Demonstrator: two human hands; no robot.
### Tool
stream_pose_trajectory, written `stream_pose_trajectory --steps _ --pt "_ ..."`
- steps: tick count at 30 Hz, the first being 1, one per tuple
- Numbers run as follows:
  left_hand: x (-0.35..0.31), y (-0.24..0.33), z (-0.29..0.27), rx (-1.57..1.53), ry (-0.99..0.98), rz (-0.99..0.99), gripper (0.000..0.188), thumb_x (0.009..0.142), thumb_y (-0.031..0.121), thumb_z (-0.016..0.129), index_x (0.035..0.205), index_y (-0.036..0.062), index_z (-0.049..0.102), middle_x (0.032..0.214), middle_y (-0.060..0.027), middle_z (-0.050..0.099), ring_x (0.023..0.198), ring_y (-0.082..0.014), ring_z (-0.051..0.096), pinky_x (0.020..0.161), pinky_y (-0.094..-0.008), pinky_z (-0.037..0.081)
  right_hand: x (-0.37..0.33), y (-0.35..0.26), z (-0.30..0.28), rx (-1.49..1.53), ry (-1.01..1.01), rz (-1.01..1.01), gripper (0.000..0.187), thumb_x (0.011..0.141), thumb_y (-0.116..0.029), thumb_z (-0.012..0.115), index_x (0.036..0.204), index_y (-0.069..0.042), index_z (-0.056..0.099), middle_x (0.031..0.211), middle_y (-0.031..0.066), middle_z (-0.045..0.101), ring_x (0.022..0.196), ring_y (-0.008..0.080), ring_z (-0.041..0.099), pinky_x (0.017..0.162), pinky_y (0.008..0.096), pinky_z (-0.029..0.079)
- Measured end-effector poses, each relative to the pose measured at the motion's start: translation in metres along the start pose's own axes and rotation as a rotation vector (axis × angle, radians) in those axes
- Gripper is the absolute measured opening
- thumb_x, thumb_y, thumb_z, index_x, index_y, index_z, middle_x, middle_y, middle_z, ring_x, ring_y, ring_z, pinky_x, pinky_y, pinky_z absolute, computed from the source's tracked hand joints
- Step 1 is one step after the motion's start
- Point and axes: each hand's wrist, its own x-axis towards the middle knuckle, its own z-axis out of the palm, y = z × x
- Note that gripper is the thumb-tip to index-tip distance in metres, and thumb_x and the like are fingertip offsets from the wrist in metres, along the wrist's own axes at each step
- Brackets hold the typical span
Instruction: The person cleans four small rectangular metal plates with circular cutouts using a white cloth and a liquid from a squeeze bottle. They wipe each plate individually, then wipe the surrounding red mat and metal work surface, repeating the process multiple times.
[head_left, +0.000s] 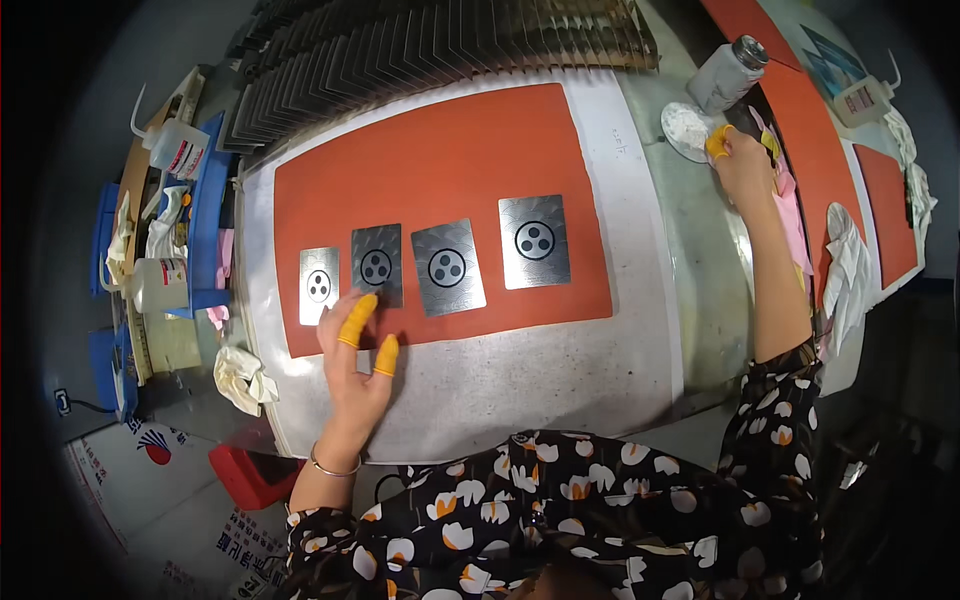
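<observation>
Four small metal plates lie in a row on an orange-red mat (430, 150): one at the left (319, 308), then a darker plate (390, 240), a third plate (460, 298) and one at the right (550, 270). Each bears a black ring with three dots. My left hand (355, 385), with yellow finger cots on thumb and a finger, is open with its fingers over the lower edge of the darker plate; I cannot tell whether they touch it. My right hand (745, 170), also with a yellow finger cot, has curled fingers beside a white dish (688, 130).
A rack of dark upright plates (430, 55) spans the back. A white bottle with a metal cap (727, 75) stands behind the dish. Blue trays (207, 200) with squeeze bottles (178, 145) are at the left. Crumpled cloths (243, 380) lie at both sides.
</observation>
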Motion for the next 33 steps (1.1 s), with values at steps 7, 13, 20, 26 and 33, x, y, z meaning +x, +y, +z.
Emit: stream_pose_trajectory --steps 7,13,20,26,33 --pt "-0.024 -0.058 -0.021 -0.052 0.241 -0.145 0.037 0.085 0.001 0.057 0.121 -0.0018 0.049 0.119 -0.0153 0.05 0.101 -0.0213 0.051 0.086 -0.0314 0.042 -0.029 -0.021 -0.029 -0.008 0.067 -0.228 0.012 0.079 -0.017 0.059 0.087 -0.008 0.061 0.081 0.0179 0.062 0.071 0.0353 0.061 0.062 0.0446 0.048" --pt "-0.028 -0.081 -0.034 -0.015 0.292 -0.211 0.034 0.087 0.003 0.054 0.12 -0.0018 0.05 0.12 -0.0134 0.049 0.103 -0.0226 0.05 0.092 -0.0329 0.037 -0.091 -0.103 -0.033 0.567 -0.369 -0.495 0.016 0.083 -0.021 0.059 0.085 -0.005 0.059 0.078 0.0138 0.062 0.07 0.0319 0.06 0.062 0.0404 0.046" --pt "-0.038 -0.139 -0.045 -0.023 0.295 -0.373 0.033 0.089 0.001 0.048 0.122 0.0004 0.05 0.11 -0.0086 0.048 0.092 -0.0162 0.05 0.081 -0.0272 0.04 -0.078 -0.132 0.006 0.44 -0.29 -0.553 0.019 0.084 -0.024 0.058 0.083 -0.004 0.056 0.077 0.0123 0.062 0.068 0.032 0.06 0.06 0.042 0.045" --pt "-0.038 -0.15 -0.043 -0.111 0.302 -0.435 0.029 0.09 0.002 0.047 0.118 0.0 0.052 0.106 -0.0055 0.046 0.088 -0.0119 0.047 0.075 -0.0234 0.042 -0.083 -0.129 0.007 0.381 -0.308 -0.591 0.014 0.083 -0.019 0.058 0.083 -0.004 0.056 0.076 0.0116 0.061 0.068 0.031 0.06 0.06 0.0418 0.045" --pt "-0.026 -0.142 -0.037 0.031 0.222 -0.268 0.028 0.09 0.003 0.048 0.117 -0.0022 0.052 0.117 -0.0107 0.046 0.099 -0.0193 0.05 0.085 -0.0277 0.043 -0.102 -0.148 0.013 0.369 -0.261 -0.718 0.008 0.079 -0.012 0.057 0.083 -0.005 0.058 0.075 0.0103 0.061 0.069 0.0285 0.061 0.062 0.0406 0.046"
